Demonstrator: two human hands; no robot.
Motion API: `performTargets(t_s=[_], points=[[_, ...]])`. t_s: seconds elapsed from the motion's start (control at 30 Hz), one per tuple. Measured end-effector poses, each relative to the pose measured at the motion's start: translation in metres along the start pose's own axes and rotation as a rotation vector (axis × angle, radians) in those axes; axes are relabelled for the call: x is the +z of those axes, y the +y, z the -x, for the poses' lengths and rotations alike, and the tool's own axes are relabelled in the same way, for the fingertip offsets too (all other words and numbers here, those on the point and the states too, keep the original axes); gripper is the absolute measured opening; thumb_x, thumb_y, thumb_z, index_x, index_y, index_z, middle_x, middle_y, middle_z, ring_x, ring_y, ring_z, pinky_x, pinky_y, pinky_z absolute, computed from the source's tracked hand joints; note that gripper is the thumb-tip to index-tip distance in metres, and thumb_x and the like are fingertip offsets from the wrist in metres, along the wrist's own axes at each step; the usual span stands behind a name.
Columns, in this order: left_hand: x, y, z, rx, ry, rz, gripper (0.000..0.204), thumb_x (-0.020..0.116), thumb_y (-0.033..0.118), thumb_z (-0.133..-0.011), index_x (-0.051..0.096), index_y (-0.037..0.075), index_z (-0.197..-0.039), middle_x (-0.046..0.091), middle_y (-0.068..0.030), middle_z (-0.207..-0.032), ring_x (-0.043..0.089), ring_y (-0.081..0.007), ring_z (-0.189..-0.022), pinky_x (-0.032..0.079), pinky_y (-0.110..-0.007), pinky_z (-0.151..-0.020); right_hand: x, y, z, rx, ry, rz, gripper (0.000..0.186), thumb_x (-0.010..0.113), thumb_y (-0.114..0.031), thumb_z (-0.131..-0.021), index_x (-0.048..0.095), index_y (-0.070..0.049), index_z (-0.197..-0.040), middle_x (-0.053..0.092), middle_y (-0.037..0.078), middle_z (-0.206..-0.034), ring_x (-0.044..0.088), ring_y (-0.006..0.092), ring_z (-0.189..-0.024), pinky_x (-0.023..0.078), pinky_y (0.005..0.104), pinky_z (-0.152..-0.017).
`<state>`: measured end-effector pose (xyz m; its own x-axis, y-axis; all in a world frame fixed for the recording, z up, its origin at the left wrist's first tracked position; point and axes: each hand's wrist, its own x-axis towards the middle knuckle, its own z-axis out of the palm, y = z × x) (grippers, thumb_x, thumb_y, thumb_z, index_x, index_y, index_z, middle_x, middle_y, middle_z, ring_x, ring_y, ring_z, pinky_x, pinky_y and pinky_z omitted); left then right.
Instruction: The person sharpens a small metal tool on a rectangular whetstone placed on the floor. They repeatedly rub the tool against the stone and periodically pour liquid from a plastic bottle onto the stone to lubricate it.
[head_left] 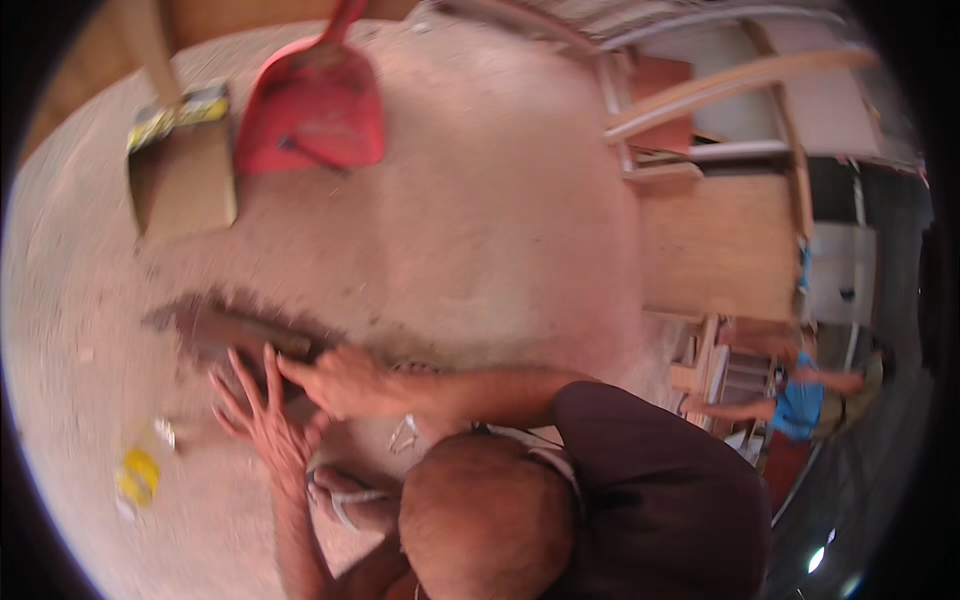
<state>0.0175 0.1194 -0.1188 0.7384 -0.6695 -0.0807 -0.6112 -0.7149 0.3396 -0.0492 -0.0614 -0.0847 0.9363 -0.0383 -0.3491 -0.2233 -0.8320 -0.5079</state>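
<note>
My left hand [265, 420] lies low over the floor with its fingers spread, beside a dark, blurred patch of loose dirt [220, 310]. A long dark object with a paler end [290, 345] lies in that patch, just beyond my fingertips; its kind is smeared by motion. From the right comes my right hand [345, 382], index finger stretched to the left hand's fingers and the other fingers curled. Whatever they close on is hidden. Below the wrists shows a sandalled foot [350, 495].
A red dustpan [310, 110] with a dark stick-like piece stands at the far left, beside a tan dustpan [185, 185]. A yellow-banded clear bottle [138, 478] lies at left. Wooden furniture [720, 240] lines the right, where a person in blue [798, 400] stands.
</note>
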Motion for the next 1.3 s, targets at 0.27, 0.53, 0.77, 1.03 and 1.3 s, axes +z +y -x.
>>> performTargets(t_s=[0.27,0.53,0.77,1.03,1.3], points=[[0.036,-0.068,-0.038,0.058,0.207,-0.210,0.130,0.025,0.117,-0.069,0.035,0.041,-0.174,0.014,-0.0086,-0.187,0.004,-0.0460,-0.170,0.006,-0.083,-0.124,0.030,-0.011,-0.067,0.013,0.141,-0.032,0.069,0.073,-0.023,-0.091,0.055,0.003,-0.152,0.072,0.017,-0.068,0.072,0.0337,-0.056,0.060,0.0491,-0.057],[0.013,-0.006,0.026,0.008,-0.130,0.050,0.126,0.072,0.096,-0.069,0.039,0.034,-0.173,0.015,-0.0150,-0.186,0.001,-0.0497,-0.170,-0.010,-0.079,-0.126,0.043,0.011,0.025,-0.080,0.092,-0.180,0.090,0.090,-0.044,-0.081,0.055,-0.013,-0.158,0.074,0.005,-0.075,0.075,0.0234,-0.064,0.058,0.0412,-0.052],[0.002,-0.059,-0.047,-0.044,0.016,-0.125,0.138,0.053,0.111,-0.061,0.035,0.035,-0.175,0.010,-0.0152,-0.187,-0.001,-0.0494,-0.170,-0.012,-0.079,-0.124,0.030,-0.006,-0.073,-0.135,0.257,-0.010,0.065,0.075,-0.027,-0.097,0.058,-0.005,-0.156,0.071,0.016,-0.067,0.074,0.0345,-0.059,0.061,0.0486,-0.056],[0.015,0.000,0.020,0.003,-0.131,0.014,0.135,0.041,0.114,-0.066,0.033,0.036,-0.176,0.010,-0.0122,-0.187,-0.002,-0.0489,-0.170,-0.011,-0.078,-0.123,0.035,0.025,0.025,-0.170,0.112,-0.049,0.103,0.084,-0.055,-0.081,0.049,-0.004,-0.163,0.074,0.010,-0.073,0.077,0.0291,-0.065,0.062,0.0426,-0.059],[0.001,-0.076,-0.057,-0.010,0.025,-0.203,0.142,0.039,0.118,-0.061,0.029,0.036,-0.177,0.006,-0.0145,-0.187,-0.005,-0.0490,-0.169,-0.006,-0.083,-0.121,0.018,-0.015,-0.097,-0.152,0.223,0.072,0.089,0.083,-0.044,-0.085,0.054,-0.005,-0.159,0.074,0.013,-0.072,0.076,0.0320,-0.064,0.061,0.0447,-0.059]])
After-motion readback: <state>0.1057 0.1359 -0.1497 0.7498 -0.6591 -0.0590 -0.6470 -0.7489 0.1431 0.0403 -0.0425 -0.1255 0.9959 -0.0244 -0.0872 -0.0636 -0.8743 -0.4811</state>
